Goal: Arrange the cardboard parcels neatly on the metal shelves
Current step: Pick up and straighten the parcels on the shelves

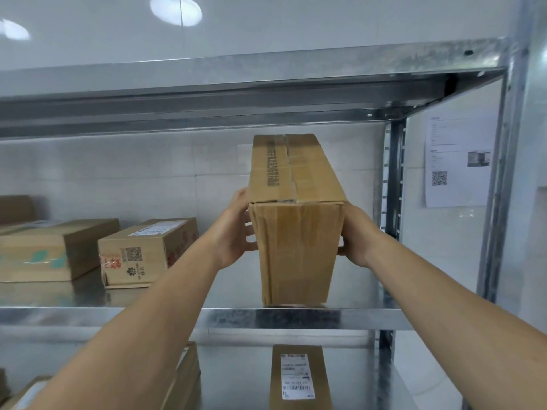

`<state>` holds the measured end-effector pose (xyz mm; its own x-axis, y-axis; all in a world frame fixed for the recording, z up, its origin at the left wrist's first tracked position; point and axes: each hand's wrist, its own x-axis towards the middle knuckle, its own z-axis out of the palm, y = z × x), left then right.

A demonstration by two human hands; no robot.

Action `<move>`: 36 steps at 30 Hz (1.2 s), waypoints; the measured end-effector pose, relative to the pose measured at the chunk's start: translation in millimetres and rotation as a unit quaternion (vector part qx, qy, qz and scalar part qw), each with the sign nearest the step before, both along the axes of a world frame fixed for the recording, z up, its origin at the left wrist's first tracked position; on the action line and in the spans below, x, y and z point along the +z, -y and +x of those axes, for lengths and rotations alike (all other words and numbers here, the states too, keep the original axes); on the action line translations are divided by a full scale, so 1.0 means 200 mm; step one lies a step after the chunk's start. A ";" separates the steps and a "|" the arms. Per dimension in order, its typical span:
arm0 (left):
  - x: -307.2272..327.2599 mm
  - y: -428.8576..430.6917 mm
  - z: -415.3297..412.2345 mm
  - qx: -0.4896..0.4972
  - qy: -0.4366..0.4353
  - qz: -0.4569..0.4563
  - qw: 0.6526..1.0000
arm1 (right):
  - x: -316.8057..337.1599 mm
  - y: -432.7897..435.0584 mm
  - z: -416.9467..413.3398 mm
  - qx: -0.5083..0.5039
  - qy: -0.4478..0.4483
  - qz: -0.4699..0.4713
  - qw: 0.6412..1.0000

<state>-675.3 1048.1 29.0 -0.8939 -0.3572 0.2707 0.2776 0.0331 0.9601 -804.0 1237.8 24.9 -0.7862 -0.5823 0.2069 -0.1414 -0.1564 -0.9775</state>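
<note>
Item 1: tall parcel (296,232), plain brown cardboard, taped along its top seam, printed strip on the top face. Stands on end at the front lip of the middle shelf (148,316), right of centre; whether its base bears fully on the metal cannot be told

Item 2: left grip (233,229), clasped against the parcel's left side, fingers curling onto the front edge

Item 3: right grip (358,235), clasped against the parcel's right side, thumb at the front edge. Parcel held between the two

Item 4: QR-code box (142,253), red print and white label, lying flat on the same shelf, well apart to the left of the tall parcel

Item 5: large box (50,250), teal marks on its face, just beside the QR-code box on its left; another brown box (14,208) behind it at the frame edge

Item 6: rear upright (393,179), perforated steel, near the tall parcel's right; upper shelf beam (236,84) overhead

Item 7: labelled parcel (299,377), white barcode sticker, on the shelf below; flat boxes (183,377) to its left, partly hidden by the left forearm

Item 8: paper notice (458,161) with QR code, on the wall at right
</note>
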 end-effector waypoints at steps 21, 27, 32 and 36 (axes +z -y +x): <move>0.00 -0.09 0.07 -0.002 -0.018 0.021 1.000 | 0.02 -0.01 0.08 0.083 0.042 -0.090 0.992; 0.00 -0.13 0.08 0.009 -0.037 0.042 0.998 | -0.02 -0.01 0.08 0.095 -0.001 -0.099 0.991; 0.00 -0.14 0.08 -0.002 -0.037 0.038 0.999 | -0.02 -0.02 0.09 0.110 -0.020 -0.106 0.988; -0.01 -0.14 0.08 0.014 -0.034 0.017 0.999 | 0.00 -0.03 0.12 0.114 -0.021 -0.090 0.989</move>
<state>-659.7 1075.7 26.5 -0.8628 -0.3926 0.3184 0.3425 0.0092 0.9395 -779.1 1244.6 24.2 -0.6270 -0.6944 0.3531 -0.1231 -0.3592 -0.9251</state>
